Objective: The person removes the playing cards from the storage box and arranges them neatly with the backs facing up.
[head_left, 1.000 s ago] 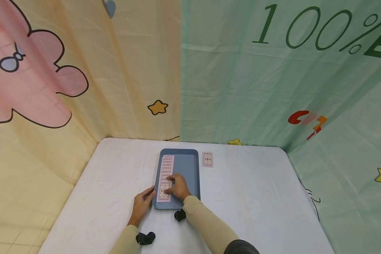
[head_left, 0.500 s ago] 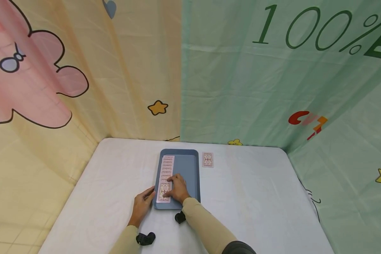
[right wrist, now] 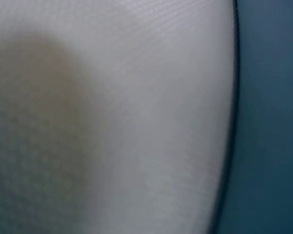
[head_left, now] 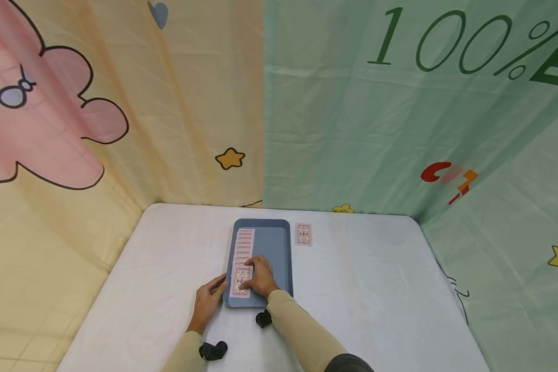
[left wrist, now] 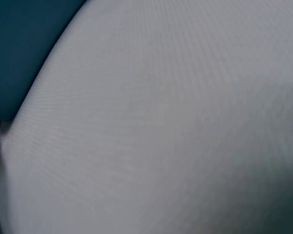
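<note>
In the head view, a blue-grey tray [head_left: 274, 238] lies on the white table. Patterned-back playing cards [head_left: 244, 247] overlap in a column along its left side. The nearest card [head_left: 239, 275] shows almost its whole back at the column's near end. My right hand [head_left: 262, 277] bends over this card, index finger at its far edge and thumb on its lower right. At the tray's left rim, my left hand [head_left: 206, 305] rests with fingers and thumb touching the side. Neither wrist view shows fingers; each shows white cloth and part of the tray.
One more patterned-back card [head_left: 304, 234] lies on the table [head_left: 362, 279], just right of the tray's far end. Printed curtains [head_left: 335, 119] rise behind the table and at both sides. Black wrist devices [head_left: 213, 351] sit at both cuffs.
The right thumb has slid slightly toward me over the nearest card, and that card has shifted a little. The left hand and the tray stay in place.
</note>
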`<action>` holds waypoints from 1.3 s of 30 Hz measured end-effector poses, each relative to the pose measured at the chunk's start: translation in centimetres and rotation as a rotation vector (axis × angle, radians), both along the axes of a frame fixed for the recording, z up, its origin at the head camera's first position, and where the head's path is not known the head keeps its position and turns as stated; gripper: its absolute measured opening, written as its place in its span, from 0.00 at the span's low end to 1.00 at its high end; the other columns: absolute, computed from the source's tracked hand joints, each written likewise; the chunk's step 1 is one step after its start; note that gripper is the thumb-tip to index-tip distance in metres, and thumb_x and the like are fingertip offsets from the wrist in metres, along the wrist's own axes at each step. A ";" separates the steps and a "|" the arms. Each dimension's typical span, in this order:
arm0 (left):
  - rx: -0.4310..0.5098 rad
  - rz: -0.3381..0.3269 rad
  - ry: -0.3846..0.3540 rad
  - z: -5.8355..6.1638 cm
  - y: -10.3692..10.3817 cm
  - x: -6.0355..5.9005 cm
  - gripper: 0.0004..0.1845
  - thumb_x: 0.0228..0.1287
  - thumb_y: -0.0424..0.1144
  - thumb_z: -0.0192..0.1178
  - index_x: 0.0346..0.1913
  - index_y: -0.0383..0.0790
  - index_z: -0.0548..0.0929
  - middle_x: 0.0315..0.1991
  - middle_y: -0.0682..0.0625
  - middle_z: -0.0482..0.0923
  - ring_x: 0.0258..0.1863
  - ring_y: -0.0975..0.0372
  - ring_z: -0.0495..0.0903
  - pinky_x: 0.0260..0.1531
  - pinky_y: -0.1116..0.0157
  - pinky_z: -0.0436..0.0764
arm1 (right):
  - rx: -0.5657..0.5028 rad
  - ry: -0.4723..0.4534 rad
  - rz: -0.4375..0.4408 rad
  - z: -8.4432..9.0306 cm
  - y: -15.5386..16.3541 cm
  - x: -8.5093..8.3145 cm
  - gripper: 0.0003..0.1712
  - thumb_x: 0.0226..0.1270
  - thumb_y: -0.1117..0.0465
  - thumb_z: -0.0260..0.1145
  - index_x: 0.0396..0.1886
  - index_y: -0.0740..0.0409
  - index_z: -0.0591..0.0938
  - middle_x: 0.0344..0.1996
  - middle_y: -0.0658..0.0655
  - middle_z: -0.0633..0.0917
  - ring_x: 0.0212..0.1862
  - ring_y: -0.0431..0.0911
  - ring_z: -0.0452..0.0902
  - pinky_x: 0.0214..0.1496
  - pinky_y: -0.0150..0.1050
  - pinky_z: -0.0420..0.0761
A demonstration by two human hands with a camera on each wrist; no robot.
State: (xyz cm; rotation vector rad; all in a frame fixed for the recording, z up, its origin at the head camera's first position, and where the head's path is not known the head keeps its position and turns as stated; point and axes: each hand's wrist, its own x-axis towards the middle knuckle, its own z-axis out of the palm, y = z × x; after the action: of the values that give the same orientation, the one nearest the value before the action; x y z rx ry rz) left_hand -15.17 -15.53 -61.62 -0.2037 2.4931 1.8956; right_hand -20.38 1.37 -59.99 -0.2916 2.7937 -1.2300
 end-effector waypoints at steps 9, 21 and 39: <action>-0.001 -0.006 -0.003 -0.1 -0.1 -0.1 0.20 0.69 0.34 0.57 0.61 0.28 0.75 0.59 0.35 0.75 0.59 0.47 0.75 0.57 0.57 0.73 | -0.135 -0.007 0.009 -0.4 0.4 -0.2 0.28 0.40 0.65 0.82 0.43 0.59 0.79 0.40 0.51 0.75 0.45 0.45 0.71 0.54 0.40 0.72; -0.011 -0.004 0.016 0.0 -0.1 0.0 0.20 0.69 0.33 0.57 0.60 0.28 0.76 0.59 0.35 0.75 0.60 0.47 0.74 0.57 0.56 0.72 | -0.387 -0.072 0.013 -0.1 1.5 -0.5 0.16 0.52 0.74 0.73 0.43 0.66 0.82 0.28 0.53 0.80 0.28 0.37 0.69 0.31 0.28 0.71; -0.022 -0.001 0.017 -0.4 -0.1 -0.3 0.20 0.69 0.34 0.58 0.60 0.28 0.76 0.59 0.35 0.75 0.60 0.46 0.74 0.57 0.56 0.73 | -0.572 -0.189 -0.090 0.6 2.8 -0.9 0.16 0.55 0.73 0.70 0.45 0.70 0.84 0.23 0.56 0.82 0.23 0.37 0.70 0.27 0.28 0.71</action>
State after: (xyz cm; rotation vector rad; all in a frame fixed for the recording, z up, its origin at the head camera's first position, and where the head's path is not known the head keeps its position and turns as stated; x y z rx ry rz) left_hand -15.45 -15.63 -62.01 -0.1878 2.5253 1.8778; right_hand -21.29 4.14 -59.35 -0.0707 2.2681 -1.9465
